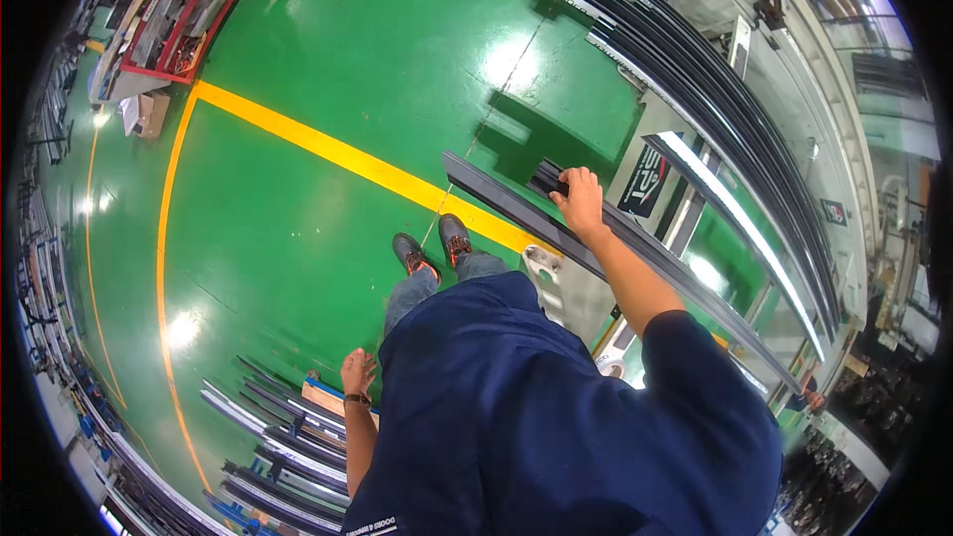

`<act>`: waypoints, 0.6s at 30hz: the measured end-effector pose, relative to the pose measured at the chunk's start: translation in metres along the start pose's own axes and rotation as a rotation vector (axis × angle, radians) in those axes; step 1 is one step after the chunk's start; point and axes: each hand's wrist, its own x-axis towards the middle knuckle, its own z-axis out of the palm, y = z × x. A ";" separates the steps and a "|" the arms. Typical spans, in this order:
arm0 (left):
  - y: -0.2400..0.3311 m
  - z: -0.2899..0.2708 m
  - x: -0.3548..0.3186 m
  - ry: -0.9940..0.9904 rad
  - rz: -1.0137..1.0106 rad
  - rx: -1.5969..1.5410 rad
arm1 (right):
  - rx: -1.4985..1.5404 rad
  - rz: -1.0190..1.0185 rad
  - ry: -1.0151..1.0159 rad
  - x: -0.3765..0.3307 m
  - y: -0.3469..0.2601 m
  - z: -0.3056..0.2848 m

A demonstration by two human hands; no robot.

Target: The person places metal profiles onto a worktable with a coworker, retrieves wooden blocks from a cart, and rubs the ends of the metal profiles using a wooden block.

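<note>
The right hand point(579, 201) lies on top of a long dark metal profile point(516, 208), fingers curled over its upper edge near the free end, gripping it from above. The profile rests on a grey bench point(635, 179) at the person's right and overhangs the bench's near-left edge above the green floor point(328, 238). Its long axis runs from that free end, which points up and left toward the yellow floor line point(328, 151), down and right along the bench, passing behind the blue sleeve point(695, 357). A grip this close to the end would likely give the person control over the overhanging part and let them steer the length along the bench. More long dark profiles point(695, 69) lie stacked along the far side of the bench, curving in the fisheye view, roughly parallel to the held one.

The left hand point(357, 372) hangs loose at the person's side, fingers slack and holding nothing, above a rack of further profiles point(288, 437) near the floor's lower left. The person's shoes point(434, 243) stand just beside the yellow line.
</note>
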 end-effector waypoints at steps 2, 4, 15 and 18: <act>0.016 -0.001 0.003 0.036 -0.027 0.003 | -0.006 -0.006 0.016 0.004 -0.002 0.001; 0.027 -0.002 0.004 0.081 0.052 -0.018 | 0.000 -0.049 0.055 0.009 -0.007 0.000; 0.031 -0.049 0.031 0.005 0.141 0.083 | 0.216 -0.144 0.140 0.051 -0.127 0.006; 0.065 -0.036 0.036 -0.025 0.068 -0.111 | 0.248 -0.225 0.176 0.082 -0.189 0.027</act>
